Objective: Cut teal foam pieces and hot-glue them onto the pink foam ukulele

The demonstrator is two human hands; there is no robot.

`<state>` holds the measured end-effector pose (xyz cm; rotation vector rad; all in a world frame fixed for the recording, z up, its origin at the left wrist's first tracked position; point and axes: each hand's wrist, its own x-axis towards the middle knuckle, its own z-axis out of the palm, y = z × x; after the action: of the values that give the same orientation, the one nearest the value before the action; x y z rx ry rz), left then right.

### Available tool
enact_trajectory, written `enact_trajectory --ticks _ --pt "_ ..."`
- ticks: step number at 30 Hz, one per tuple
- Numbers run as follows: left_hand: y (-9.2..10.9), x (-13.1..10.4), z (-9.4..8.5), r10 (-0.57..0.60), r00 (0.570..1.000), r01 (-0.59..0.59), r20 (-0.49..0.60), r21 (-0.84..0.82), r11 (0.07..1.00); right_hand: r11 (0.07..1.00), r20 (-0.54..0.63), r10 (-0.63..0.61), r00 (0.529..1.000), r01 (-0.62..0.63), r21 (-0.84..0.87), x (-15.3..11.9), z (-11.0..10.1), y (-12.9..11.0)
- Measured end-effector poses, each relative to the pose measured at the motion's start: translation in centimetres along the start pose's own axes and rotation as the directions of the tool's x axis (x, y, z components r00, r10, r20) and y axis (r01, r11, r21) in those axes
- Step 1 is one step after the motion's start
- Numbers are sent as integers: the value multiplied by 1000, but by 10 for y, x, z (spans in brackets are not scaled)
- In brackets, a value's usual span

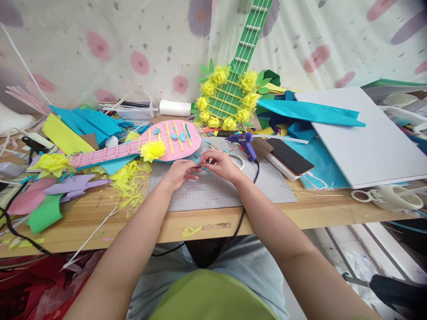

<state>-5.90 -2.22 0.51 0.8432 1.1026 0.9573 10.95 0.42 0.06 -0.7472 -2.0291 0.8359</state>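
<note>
Over the grey cutting mat, my left hand and my right hand meet at the fingertips. Both pinch a small piece of blue paper, mostly covered by the fingers. Just behind them lies a pink paper lute with yellow strips, blue bits and a yellow flower. A white tape roll is beside my right hand, partly hidden by it. Farther right rests a purple glue gun, its black cord running down over the table edge.
A green lute with yellow flowers leans on the curtain. Yellow scraps and coloured paper cover the left side. To the right are a phone, a white board and a cream tape roll.
</note>
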Motion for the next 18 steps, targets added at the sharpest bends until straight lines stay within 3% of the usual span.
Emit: enact_trajectory --ticks 7,12,18 --pt "1 -1 -3 2 999 0 46 -47 999 1000 10 -5 1000 5 -4 0 0 3" --pt "-1 0 -3 31 999 -31 37 2 1000 995 -7 90 996 -90 39 0 1 2" --pt "-5 1 0 206 977 -198 -56 112 974 963 13 223 975 -223 155 1 -1 -4"
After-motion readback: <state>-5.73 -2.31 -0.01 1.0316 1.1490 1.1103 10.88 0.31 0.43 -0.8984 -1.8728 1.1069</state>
